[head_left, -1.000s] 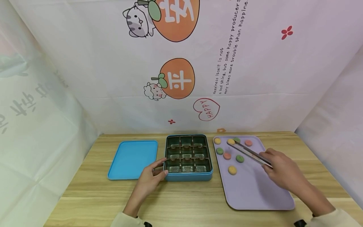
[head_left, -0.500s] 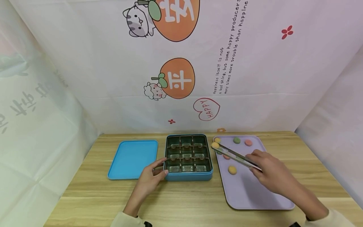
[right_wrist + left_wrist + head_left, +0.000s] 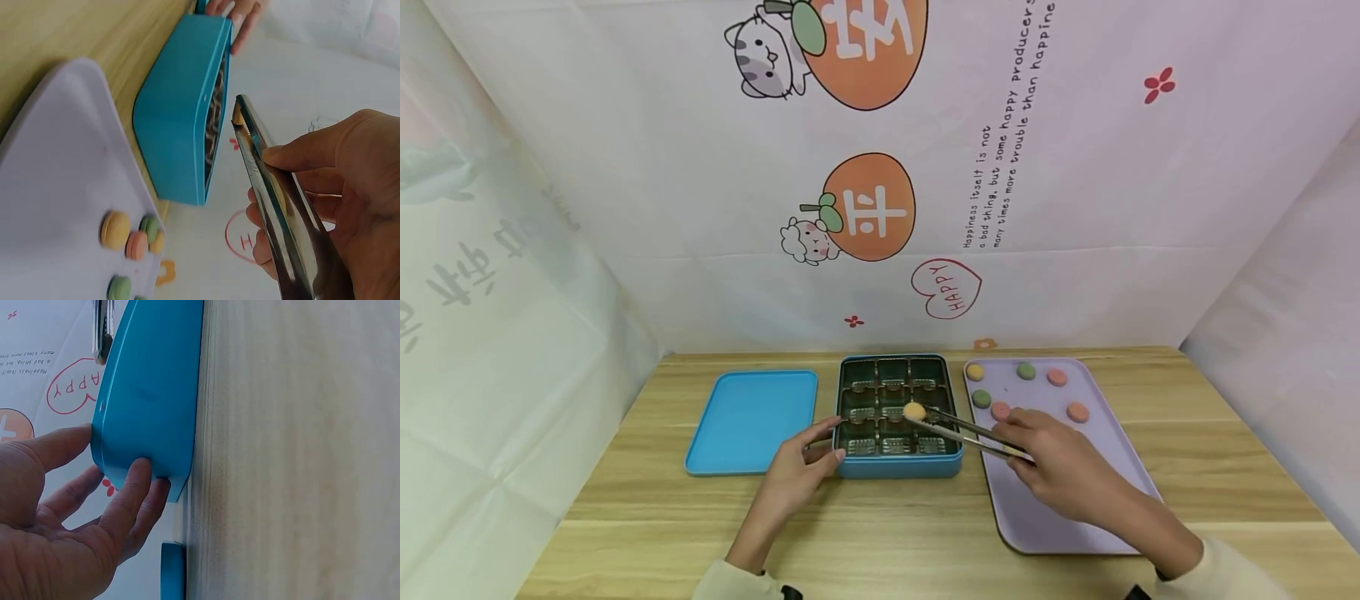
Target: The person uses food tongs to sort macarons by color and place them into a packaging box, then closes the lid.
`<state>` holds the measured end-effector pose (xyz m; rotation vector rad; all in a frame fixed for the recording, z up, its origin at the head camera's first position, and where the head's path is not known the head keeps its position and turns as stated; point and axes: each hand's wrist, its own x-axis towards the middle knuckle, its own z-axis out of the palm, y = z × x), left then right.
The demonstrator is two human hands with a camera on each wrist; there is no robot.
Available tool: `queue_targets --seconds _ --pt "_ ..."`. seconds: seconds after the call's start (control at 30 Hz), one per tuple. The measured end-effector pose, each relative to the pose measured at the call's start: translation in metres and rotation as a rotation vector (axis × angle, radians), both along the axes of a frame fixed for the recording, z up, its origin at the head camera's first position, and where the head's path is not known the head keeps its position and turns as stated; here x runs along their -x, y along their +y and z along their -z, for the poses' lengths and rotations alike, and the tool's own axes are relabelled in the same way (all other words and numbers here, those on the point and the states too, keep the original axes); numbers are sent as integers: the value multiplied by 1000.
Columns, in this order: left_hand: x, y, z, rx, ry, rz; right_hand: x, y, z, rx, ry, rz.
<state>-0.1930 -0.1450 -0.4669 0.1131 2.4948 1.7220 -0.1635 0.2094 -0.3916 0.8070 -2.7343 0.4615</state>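
My right hand (image 3: 1060,458) grips metal tongs (image 3: 958,436) from the tray side. Their tips pinch a yellow macaron (image 3: 914,412) over the middle of a blue box (image 3: 898,468). A clear insert divides the box into compartments, and no macaron shows in them in the head view. My left hand (image 3: 797,471) rests at the box's left side, thumb near the front corner. In the left wrist view, its fingertips (image 3: 142,467) lie against the blue wall. The right wrist view shows the tong tips just above the rim, with the held macaron mostly hidden between them.
A lilac tray (image 3: 1075,525) on the right bears several macarons, among them a green one (image 3: 1026,371) and a pink one (image 3: 1077,412); my right hand covers part of it. Left of the box lies a blue lid (image 3: 752,421). A printed cloth (image 3: 700,208) hangs behind the table.
The tongs lifted the yellow macaron from the tray's back and carried it left over the box. My right hand moved left with them, uncovering a pink macaron. My left hand stayed still.
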Motion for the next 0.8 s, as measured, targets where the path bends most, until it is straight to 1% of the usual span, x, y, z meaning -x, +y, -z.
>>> queue_targets --seconds 0.13,0.37,0.43,0.67,0.8 --pt "0 0 -1 -3 -1 -3 -2 -13 0 -24 -28 -14" --pt "1 -1 0 3 1 -6 0 -34 0 -32 -52 -103" --pt "1 -1 0 8 3 -5 1 -40 -1 -39 -65 -116" --pt "1 -1 0 11 0 -1 4 -53 -1 -72 -125 -103" --pt "1 -1 0 10 -1 -2 6 -57 1 -79 -109 -112"
